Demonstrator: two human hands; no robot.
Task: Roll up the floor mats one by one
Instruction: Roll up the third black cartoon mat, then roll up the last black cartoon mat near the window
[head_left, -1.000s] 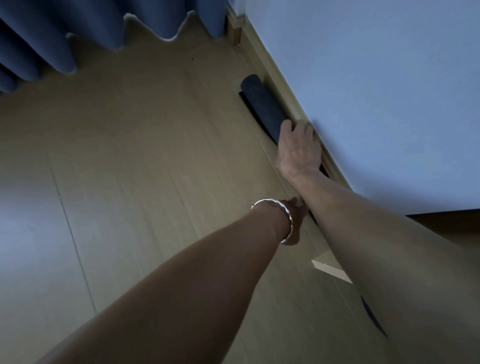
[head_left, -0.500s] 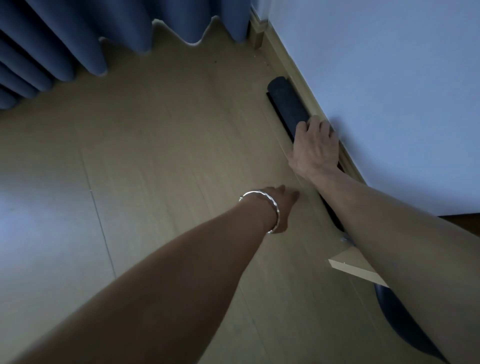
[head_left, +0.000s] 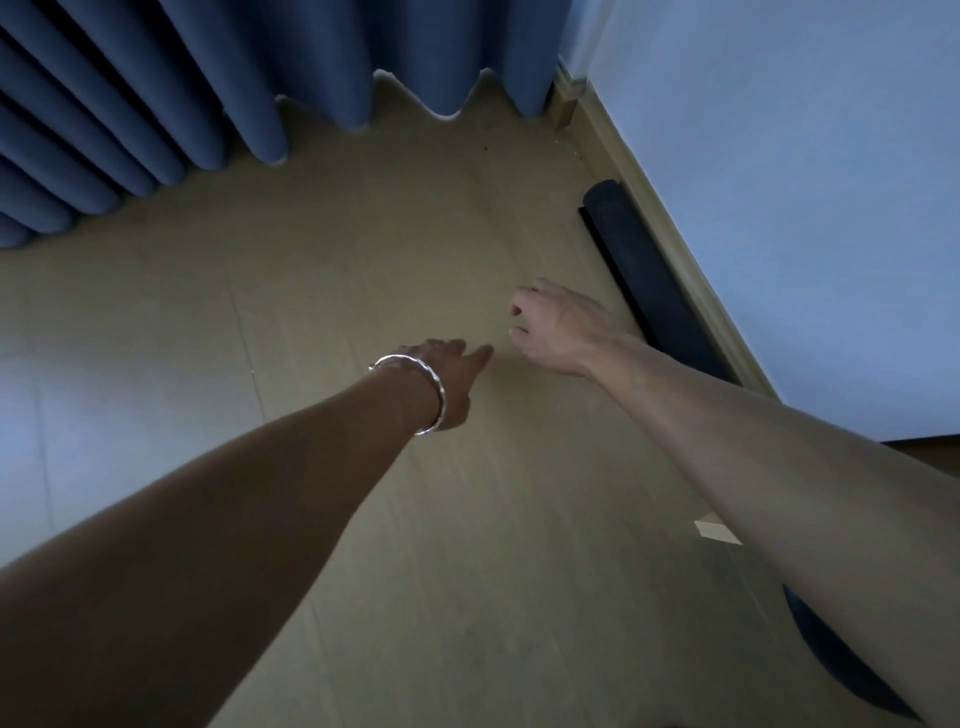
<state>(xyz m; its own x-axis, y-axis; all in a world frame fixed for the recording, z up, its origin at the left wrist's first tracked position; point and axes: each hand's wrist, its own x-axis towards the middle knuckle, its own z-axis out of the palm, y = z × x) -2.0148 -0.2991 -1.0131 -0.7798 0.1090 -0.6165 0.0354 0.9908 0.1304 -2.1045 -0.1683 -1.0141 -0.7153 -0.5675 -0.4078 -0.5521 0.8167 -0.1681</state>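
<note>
- Rolled mat (head_left: 643, 273) lies just right of the right grip (head_left: 563, 325), against the wall (head_left: 789, 208) — untouched.
- Right grip loosely curled, left grip (head_left: 449, 374) straight-fingered; both empty.
- Probably light, soft, springy — clasp mid-roll.

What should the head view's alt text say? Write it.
A rolled dark mat lies along the baseboard, untouched. Both empty hands hover over the wooden floor beside it, the left hand wearing a silver bracelet, the right hand loosely curled.
</note>
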